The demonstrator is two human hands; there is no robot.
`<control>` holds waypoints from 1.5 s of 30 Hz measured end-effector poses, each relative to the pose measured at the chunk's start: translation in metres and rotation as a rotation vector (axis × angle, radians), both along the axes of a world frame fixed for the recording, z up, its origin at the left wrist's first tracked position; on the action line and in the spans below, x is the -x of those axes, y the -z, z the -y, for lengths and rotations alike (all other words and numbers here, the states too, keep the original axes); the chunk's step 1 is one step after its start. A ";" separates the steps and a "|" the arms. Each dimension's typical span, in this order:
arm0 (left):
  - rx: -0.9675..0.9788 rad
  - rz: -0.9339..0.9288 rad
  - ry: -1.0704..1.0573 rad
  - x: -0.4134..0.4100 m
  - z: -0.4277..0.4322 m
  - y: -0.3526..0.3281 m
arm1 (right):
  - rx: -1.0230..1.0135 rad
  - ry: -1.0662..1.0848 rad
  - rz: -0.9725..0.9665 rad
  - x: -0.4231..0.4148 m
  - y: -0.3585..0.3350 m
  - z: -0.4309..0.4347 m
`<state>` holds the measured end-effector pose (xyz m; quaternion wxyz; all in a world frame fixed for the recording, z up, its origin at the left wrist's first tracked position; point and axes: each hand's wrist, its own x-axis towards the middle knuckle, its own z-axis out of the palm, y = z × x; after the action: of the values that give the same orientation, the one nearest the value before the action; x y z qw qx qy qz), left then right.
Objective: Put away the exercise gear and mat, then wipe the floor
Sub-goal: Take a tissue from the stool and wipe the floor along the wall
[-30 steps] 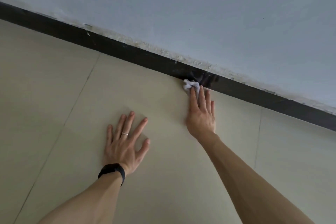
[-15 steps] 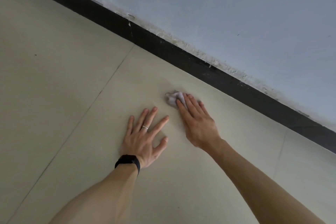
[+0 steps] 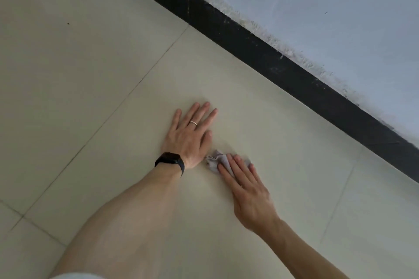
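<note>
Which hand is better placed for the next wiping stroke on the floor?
Right. The right hand presses the crumpled cloth onto the floor with straight fingers. The left hand lies spread beside it, holding nothing, probably bracing.

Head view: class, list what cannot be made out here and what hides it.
Cloth, head view: mostly hidden beneath the right hand.
Floor under the left hand: covered by its palm.
Exercise gear and mat: outside the frame, so whether they are stowed is unknown.
</note>
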<state>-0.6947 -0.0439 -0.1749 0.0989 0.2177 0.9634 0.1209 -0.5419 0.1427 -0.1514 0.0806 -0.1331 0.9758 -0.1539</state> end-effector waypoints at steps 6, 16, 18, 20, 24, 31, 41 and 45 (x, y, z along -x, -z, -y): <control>-0.124 -0.006 0.015 -0.004 0.003 -0.003 | 0.033 -0.017 0.011 -0.072 -0.006 0.040; -0.044 0.060 -0.254 -0.173 0.104 -0.016 | -0.006 -0.347 0.021 -0.116 0.004 0.060; 0.037 0.104 -0.368 -0.215 0.130 -0.020 | 0.006 0.059 0.034 -0.092 0.003 0.056; 0.121 0.159 -0.410 -0.242 0.145 -0.025 | 0.021 0.297 0.044 -0.089 0.001 0.072; 0.195 0.289 -0.408 -0.260 0.148 -0.047 | 0.139 -0.064 0.012 -0.151 0.001 0.122; 0.363 0.454 -0.268 -0.256 0.147 -0.103 | 0.145 -0.528 0.089 -0.169 -0.015 0.119; 0.429 0.416 -0.410 -0.253 0.158 -0.196 | 0.388 -0.264 0.309 -0.112 -0.074 0.112; 0.344 0.279 -0.563 -0.236 0.138 -0.276 | 0.482 -0.196 0.155 -0.061 -0.153 0.083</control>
<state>-0.4587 -0.1818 0.1011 0.2275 -0.0945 0.9692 0.0080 -0.4811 0.0593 0.0018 0.1357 -0.2303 0.8842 -0.3831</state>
